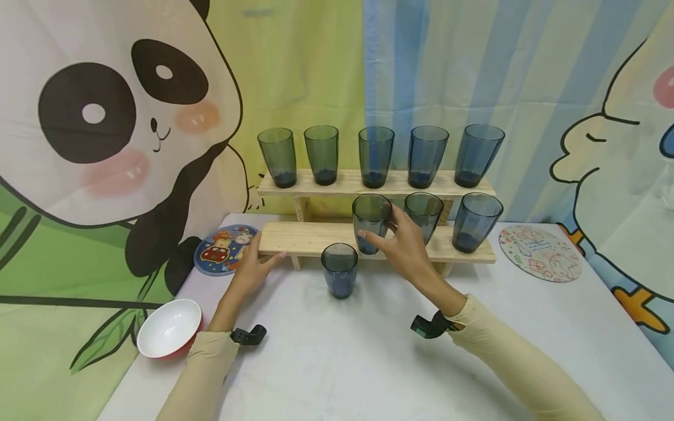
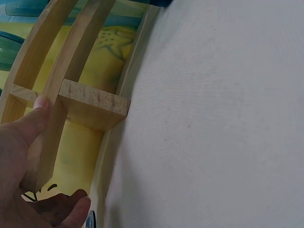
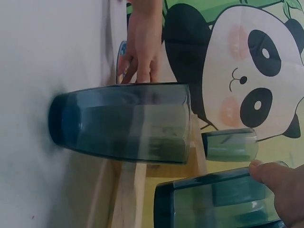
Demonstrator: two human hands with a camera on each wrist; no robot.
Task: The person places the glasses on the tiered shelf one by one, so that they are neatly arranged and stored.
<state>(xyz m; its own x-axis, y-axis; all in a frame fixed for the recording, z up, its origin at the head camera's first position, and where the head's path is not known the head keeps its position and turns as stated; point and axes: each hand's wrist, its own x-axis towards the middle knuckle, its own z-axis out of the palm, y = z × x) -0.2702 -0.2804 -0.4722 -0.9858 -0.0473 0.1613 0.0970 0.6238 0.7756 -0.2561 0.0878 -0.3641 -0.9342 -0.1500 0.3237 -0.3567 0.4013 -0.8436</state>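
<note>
My right hand (image 1: pixel 408 248) holds a blue-grey tinted drinking glass (image 1: pixel 368 217) upright at the middle of the lower tier of a two-tier wooden shelf (image 1: pixel 300 237). Its thumb is on the near side and the fingers are behind, partly hidden. Whether the glass base touches the board, I cannot tell. At the tier's left end, my left hand (image 1: pixel 248 275) grips the board, the thumb (image 2: pixel 40 104) on its front edge. Another tinted glass (image 1: pixel 339 272) stands upright on the table just before the shelf; the right wrist view shows it close by.
Several matching glasses (image 1: pixel 374 158) line the upper tier. Two more, including a blue one (image 1: pixel 476 225), stand on the lower tier's right. A white bowl with red outside (image 1: pixel 171 327) is at left. Round patterned mats (image 1: pixel 218 251) flank the shelf on the white table (image 1: pixel 337 362).
</note>
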